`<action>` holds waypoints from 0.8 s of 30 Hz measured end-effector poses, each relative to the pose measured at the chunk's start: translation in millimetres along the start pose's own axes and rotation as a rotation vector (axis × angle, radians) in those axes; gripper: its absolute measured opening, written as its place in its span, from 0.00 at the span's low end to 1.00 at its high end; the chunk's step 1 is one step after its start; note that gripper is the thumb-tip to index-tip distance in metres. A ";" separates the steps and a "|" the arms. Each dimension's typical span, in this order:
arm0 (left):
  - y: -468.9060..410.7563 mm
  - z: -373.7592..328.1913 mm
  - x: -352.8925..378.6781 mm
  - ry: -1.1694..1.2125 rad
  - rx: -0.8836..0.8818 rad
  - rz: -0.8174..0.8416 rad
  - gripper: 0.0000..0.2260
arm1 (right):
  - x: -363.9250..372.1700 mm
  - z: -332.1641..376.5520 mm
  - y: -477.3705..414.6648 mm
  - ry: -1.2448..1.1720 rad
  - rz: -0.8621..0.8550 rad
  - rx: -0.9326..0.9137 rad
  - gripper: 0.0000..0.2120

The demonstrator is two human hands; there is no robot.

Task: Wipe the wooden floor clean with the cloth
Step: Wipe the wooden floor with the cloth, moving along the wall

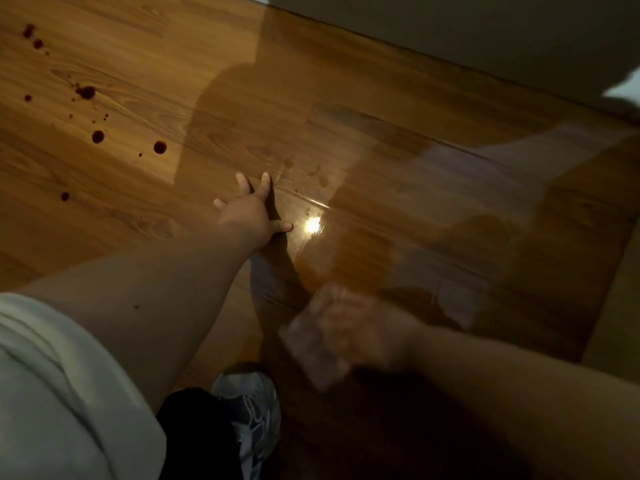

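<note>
The cloth [317, 344] is low and centre in my view, a pale folded pad at the right hand [363, 327], just beyond the shoe [251, 403]. Both are smeared by motion, so I cannot tell whether the fingers curl round it or press it flat, nor whether it touches the floor [381, 98]. As far as the blur allows, its long side runs from far to near, slanting toward my right, with a corner pointing down at the near edge.

The left hand [249, 213] is planted on the boards ahead with fingers spread and straight, holding nothing. I judge it is there as a prop, taking weight while the other arm works.

The dark red spots [98, 136] lie scattered well to the far left, well apart from the cloth, so I take that patch as not yet wiped. A glare [312, 225] shines just right of the planted hand, and a wall [450, 22] closes the far right.
</note>
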State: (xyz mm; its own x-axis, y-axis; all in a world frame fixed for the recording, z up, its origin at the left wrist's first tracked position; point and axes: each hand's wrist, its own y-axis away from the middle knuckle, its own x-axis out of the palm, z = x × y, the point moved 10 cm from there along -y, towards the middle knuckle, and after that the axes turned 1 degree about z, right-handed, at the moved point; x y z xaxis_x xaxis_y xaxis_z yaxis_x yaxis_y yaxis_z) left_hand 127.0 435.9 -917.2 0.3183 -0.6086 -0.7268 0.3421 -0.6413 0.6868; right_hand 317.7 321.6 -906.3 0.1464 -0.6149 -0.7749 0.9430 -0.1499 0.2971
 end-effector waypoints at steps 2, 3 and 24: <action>-1.3 2.5 1.4 0.004 -0.021 0.007 0.45 | -38.9 -44.4 18.9 0.091 -0.160 0.142 0.21; -2.4 2.2 2.1 0.013 -0.028 0.010 0.45 | -66.8 -89.5 36.4 0.109 -0.263 0.395 0.23; 29.1 -126.7 -1.5 -0.629 0.259 0.390 0.54 | -90.3 -204.9 67.3 -0.321 -0.171 1.005 0.35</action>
State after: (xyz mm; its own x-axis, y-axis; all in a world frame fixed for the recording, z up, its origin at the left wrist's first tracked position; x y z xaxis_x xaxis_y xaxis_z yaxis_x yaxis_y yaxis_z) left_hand 248.5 477.4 -896.6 -0.2141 -0.9130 -0.3472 0.0664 -0.3682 0.9274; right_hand 429.2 525.6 -930.7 -0.1882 -0.6781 -0.7105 0.2433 -0.7331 0.6352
